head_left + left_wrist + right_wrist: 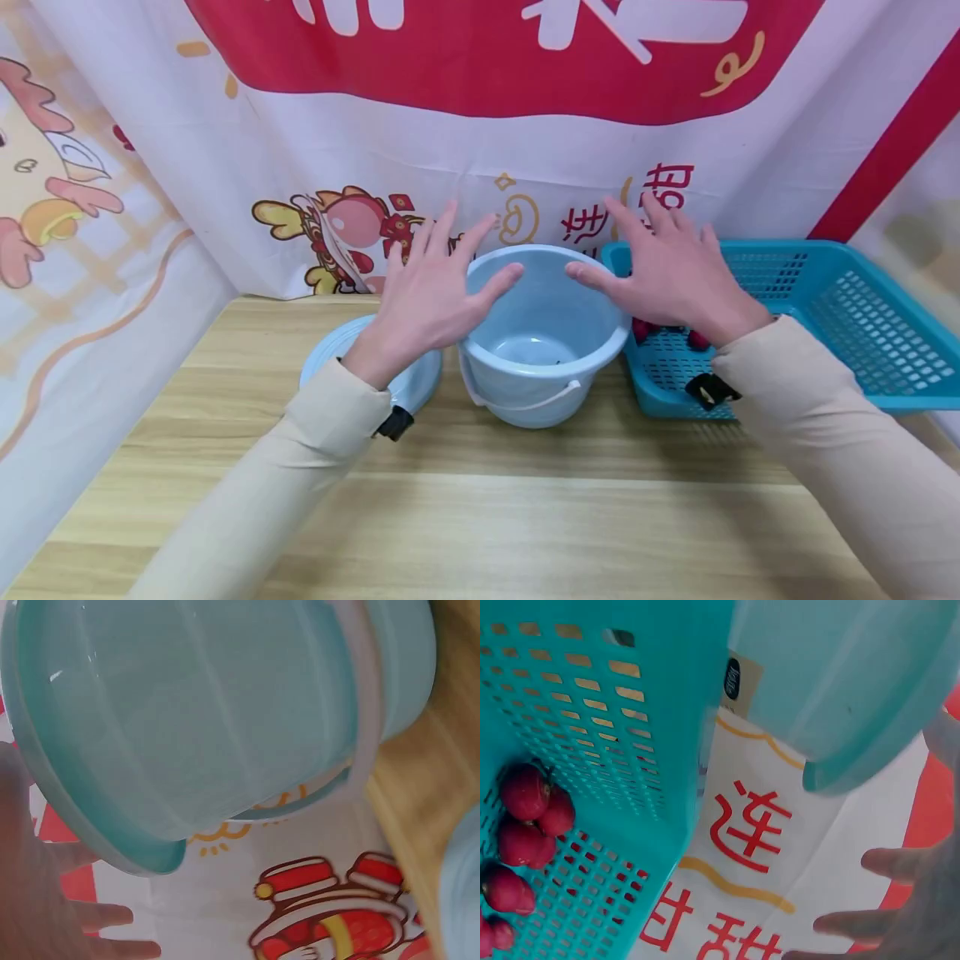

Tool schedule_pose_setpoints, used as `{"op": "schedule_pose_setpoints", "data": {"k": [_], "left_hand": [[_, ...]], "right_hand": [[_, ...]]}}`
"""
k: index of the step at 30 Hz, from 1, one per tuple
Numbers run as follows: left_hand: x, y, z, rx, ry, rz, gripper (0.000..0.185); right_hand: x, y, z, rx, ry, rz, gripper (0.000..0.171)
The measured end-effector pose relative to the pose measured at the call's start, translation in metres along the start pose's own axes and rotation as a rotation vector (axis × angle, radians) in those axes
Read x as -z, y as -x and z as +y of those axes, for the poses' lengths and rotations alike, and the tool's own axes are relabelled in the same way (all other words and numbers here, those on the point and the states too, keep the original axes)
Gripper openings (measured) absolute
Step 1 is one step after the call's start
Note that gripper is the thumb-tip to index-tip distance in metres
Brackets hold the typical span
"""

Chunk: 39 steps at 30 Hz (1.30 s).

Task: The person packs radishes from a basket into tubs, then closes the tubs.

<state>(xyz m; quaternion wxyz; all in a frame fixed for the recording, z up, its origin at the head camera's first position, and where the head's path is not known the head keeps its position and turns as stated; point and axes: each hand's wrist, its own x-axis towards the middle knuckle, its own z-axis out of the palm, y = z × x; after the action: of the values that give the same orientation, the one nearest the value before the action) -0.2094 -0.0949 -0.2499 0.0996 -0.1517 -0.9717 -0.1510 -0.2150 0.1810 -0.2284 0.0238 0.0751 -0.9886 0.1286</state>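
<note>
A light blue bucket [547, 308] stands upright at the back of the table, its pale handle [525, 407] hanging down in front. No contents are seen inside. My left hand [427, 292] hovers by the bucket's left rim, fingers spread. On the other side, my right hand [667, 275] is raised over the right rim with its fingers likewise spread. Neither hand holds anything; whether they touch the rim, I cannot tell. In the right wrist view, several round dark-red fruits or vegetables [523, 792] lie in a teal basket [667, 817].
Left of the bucket lies a round light blue lid or dish [423, 379], partly hidden by my left wrist. The teal basket's front wall [656, 402] is close to the bucket's right side. A printed cloth [420, 125] hangs behind the wooden table [480, 525].
</note>
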Motion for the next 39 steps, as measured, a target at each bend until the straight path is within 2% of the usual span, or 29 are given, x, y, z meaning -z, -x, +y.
{"op": "schedule_pose_setpoints", "data": {"k": [6, 11, 17, 26, 34, 39], "left_hand": [[-0.011, 0.014, -0.017, -0.037, 0.222, 0.003, 0.074], [-0.024, 0.021, -0.027, -0.062, 0.428, 0.006, 0.069], [-0.037, 0.024, -0.031, -0.082, 0.576, 0.029, 0.066], [-0.045, 0.021, -0.027, -0.101, 0.636, 0.024, 0.07], [-0.047, 0.02, -0.027, -0.097, 0.644, 0.013, 0.072], [-0.047, 0.021, -0.027, -0.093, 0.648, 0.009, 0.074]], "right_hand": [[0.005, -0.009, 0.015, 0.075, -0.131, -0.067, 0.1], [0.007, -0.017, 0.042, 0.103, -0.293, -0.092, 0.091], [0.003, -0.024, 0.078, 0.096, -0.492, -0.099, 0.081], [-0.01, -0.032, 0.122, 0.002, -0.621, -0.166, 0.072], [-0.024, -0.034, 0.141, -0.004, -0.744, -0.177, 0.069], [-0.031, -0.038, 0.148, -0.039, -0.824, -0.171, 0.069]]}}
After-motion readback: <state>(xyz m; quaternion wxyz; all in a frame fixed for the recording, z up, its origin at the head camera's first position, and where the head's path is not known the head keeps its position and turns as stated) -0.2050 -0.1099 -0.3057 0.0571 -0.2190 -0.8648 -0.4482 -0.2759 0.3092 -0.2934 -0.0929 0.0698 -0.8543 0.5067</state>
